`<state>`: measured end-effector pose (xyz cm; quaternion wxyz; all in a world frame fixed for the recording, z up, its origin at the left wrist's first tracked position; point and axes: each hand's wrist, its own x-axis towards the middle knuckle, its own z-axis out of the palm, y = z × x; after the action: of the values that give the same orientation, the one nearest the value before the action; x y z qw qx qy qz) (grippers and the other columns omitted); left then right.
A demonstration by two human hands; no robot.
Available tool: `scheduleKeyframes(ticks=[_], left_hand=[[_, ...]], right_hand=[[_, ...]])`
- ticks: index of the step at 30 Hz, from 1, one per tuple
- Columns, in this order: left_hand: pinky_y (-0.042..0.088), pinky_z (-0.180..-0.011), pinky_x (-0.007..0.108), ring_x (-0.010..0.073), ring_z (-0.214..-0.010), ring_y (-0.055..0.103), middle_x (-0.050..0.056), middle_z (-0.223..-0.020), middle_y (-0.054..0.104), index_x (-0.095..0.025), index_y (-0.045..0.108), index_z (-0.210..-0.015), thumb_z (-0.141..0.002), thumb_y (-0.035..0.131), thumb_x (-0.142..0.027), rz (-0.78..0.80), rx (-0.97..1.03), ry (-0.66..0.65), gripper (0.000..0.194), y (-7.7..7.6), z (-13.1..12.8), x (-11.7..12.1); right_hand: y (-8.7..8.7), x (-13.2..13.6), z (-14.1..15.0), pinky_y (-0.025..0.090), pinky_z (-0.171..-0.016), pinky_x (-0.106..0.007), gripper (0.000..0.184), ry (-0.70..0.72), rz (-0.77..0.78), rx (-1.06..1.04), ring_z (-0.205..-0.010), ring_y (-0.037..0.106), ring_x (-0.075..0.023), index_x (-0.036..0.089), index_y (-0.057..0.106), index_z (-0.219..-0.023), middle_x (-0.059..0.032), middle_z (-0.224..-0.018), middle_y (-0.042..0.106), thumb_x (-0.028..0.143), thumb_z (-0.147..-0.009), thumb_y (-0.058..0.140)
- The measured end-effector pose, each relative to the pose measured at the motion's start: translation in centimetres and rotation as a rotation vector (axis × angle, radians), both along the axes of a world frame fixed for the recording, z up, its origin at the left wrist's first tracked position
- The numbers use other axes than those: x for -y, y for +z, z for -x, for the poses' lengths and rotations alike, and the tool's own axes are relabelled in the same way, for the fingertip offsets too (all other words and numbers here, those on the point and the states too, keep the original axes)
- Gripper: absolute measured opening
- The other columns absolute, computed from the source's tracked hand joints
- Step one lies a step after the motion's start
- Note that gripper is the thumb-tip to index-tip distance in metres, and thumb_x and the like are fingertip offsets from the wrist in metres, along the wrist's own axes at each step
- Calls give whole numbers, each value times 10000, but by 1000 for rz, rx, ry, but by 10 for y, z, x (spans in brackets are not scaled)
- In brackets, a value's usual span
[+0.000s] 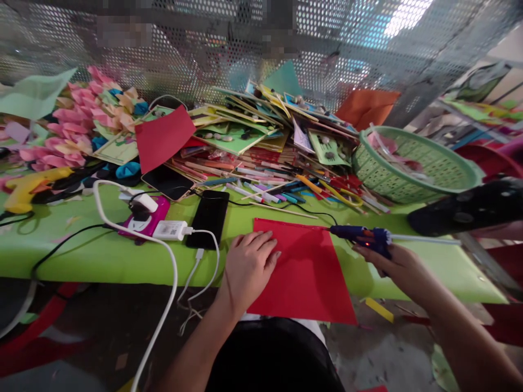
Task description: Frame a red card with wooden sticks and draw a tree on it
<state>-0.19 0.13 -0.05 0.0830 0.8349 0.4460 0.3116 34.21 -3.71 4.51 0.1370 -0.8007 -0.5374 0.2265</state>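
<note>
Left hand point(251, 264) lies flat, grip loose, on red sheet point(310, 280); right hand point(398, 267) grips blue glue gun point(368, 236). Sheet's two o'clock: green basket point(379, 174), pink scraps point(384, 143) inside.

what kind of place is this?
Likely a small craft work area: the right hand holds a blue glue gun at a red sheet, with scattered markers and heaped pink petal-like pieces beyond.

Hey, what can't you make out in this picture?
All in the head view:
Red sheet: part of its left side, under the left hand.
Blue glue gun: part of its handle, behind the right hand.
White adapter: print too small.
Green basket: part of its inside, behind its near wall.
</note>
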Motion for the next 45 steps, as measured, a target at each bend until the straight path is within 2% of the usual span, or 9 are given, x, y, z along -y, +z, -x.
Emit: scheduleKeyframes(ticks=[5,10,17,24,30,38,45], left_hand=[[540,-954,472,264,-1171,727,35,-1309,780,-226,770,-1164,-1003,682,-206,-5,0,-3,184,0,0,0],[543,-946,473,264,-1166,729,36,-1308,781,-218,768,-1161,-1003,678,-208,-6,2,-7,182,0,0,-1],[539,-954,469,264,-1173,725,39,-1307,781,-234,768,-1168,-997,686,-204,3,-1,-2,193,0,0,-1],[541,-953,470,268,-1171,726,38,-1304,781,-241,770,-1168,-998,689,-205,3,0,0,192,0,0,-1],[541,-953,473,268,-1168,726,27,-1306,782,-233,774,-1162,-998,693,-206,-1,4,8,185,0,0,0],[541,-942,466,268,-1157,726,30,-1299,785,-229,778,-1148,-999,690,-212,-15,6,4,174,0,0,-1],[528,-943,460,263,-1158,727,25,-1296,786,-226,771,-1153,-996,698,-207,-18,3,6,175,0,0,0]], right_hand=[[-3,2,-8,364,-535,-347,663,-11,2,-5,-506,500,-190,253,560,-633,-6,-501,535,908,-736,532],[-1,2,-6,383,-542,-349,662,-15,3,54,-512,512,-195,260,518,-584,-18,-499,542,904,-739,508],[3,3,-4,392,-553,-363,652,2,31,66,-518,546,-218,258,538,-596,-36,-497,577,887,-766,497],[0,3,-5,394,-559,-369,642,-6,15,83,-521,553,-224,263,535,-587,-41,-499,592,874,-782,496],[-2,1,-8,413,-530,-359,631,4,-9,88,-506,545,-219,280,536,-563,-32,-491,578,887,-735,505],[-2,2,-7,406,-524,-354,641,2,-25,104,-493,546,-214,278,538,-546,-29,-477,580,881,-756,498],[-1,2,-7,396,-539,-363,656,-19,14,94,-499,549,-218,277,522,-512,-42,-482,578,895,-726,474]])
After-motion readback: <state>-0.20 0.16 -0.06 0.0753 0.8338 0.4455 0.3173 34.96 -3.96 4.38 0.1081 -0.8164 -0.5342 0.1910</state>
